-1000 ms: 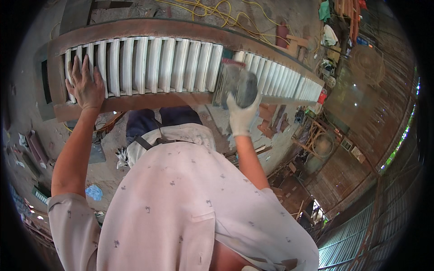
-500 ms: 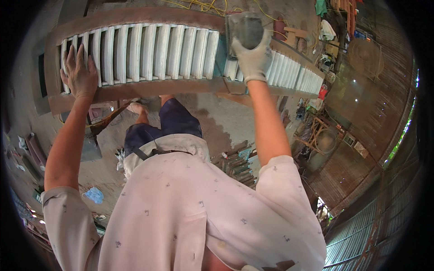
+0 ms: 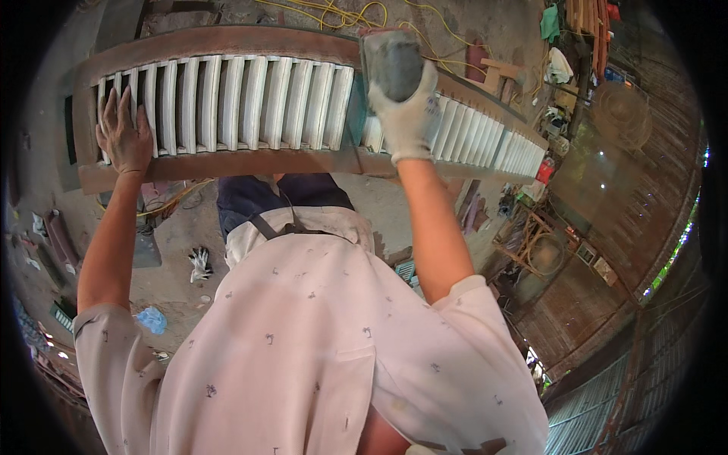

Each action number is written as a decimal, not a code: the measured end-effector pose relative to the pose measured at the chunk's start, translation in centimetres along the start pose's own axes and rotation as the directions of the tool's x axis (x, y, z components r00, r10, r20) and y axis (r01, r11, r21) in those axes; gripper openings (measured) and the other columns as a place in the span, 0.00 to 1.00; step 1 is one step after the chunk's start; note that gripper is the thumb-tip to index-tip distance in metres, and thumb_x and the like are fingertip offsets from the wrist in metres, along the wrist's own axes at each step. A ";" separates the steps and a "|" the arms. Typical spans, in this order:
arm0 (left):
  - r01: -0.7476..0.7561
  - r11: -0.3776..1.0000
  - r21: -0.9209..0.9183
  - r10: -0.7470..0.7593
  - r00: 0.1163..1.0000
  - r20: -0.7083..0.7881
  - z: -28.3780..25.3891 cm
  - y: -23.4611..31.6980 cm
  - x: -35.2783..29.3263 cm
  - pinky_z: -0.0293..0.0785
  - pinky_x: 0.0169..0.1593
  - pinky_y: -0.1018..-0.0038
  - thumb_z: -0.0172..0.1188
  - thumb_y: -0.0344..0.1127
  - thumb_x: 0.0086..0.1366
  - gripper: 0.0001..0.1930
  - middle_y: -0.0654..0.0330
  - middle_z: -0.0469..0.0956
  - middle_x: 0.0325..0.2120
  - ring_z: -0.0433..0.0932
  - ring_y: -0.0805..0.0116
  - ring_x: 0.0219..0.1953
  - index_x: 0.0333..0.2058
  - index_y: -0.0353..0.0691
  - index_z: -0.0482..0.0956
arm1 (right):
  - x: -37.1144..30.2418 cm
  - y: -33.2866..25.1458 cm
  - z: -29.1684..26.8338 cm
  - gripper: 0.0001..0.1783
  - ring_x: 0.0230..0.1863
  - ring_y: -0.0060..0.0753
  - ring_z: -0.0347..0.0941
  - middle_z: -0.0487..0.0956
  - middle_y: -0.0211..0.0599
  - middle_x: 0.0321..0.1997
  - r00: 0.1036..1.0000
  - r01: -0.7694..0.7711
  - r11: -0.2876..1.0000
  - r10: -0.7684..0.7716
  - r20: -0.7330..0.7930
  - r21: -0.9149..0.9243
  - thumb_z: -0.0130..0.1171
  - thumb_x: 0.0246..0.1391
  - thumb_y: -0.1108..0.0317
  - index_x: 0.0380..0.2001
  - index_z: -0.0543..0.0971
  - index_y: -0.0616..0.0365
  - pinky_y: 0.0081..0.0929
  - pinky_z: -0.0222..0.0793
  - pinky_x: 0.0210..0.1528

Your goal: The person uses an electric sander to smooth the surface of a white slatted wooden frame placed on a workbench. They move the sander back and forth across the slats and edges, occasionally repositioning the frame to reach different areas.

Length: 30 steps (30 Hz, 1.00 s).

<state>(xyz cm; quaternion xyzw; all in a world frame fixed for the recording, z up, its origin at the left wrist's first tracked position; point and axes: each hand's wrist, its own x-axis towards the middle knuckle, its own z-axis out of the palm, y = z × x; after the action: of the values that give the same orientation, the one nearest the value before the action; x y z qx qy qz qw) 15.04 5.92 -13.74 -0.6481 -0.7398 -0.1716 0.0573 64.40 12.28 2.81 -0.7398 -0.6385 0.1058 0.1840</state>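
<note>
A long louvered shutter panel point(image 3: 227, 164) lies across in front of me, with a brown frame, white slats and a teal crosspiece point(image 3: 356, 114). My left hand point(image 3: 123, 135), bare, rests flat with spread fingers on the slats and frame at its left end. My right hand point(image 3: 407, 121), in a pale work glove, is wrapped round a dark, dusty power sander point(image 3: 396, 64). The sander sits over the far frame rail and slats, just right of the crosspiece. Its underside is hidden.
Yellow cord point(image 3: 334, 14) lies coiled on the floor beyond the panel. A light blue plastic bag point(image 3: 152, 320) and a white glove point(image 3: 200, 264) lie on the floor at left. Wood pieces and clutter line the right side, near a round woven basket point(image 3: 620, 114).
My right hand and the sander have shifted slightly left along the panel. My left hand stays at the left end. My body has leaned, and the floor glove now shows fully.
</note>
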 end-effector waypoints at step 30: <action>0.038 0.998 -0.048 -0.036 0.998 0.052 -1.1 0.6 0.3 0.57 0.78 0.43 0.62 0.49 0.79 0.27 0.59 0.67 0.77 0.62 0.52 0.80 0.74 0.60 0.74 | -21.1 7.7 -6.9 0.57 0.63 0.57 0.83 0.84 0.57 0.63 0.924 -0.346 0.926 0.309 0.224 0.150 0.87 0.45 0.57 0.74 0.67 0.64 0.48 0.77 0.66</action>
<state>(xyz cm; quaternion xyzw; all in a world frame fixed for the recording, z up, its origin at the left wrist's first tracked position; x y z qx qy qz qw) 15.44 5.88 -12.49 -0.6397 -0.7484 -0.1742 0.0191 70.67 -10.31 4.34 -0.8017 -0.5077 0.2669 0.1681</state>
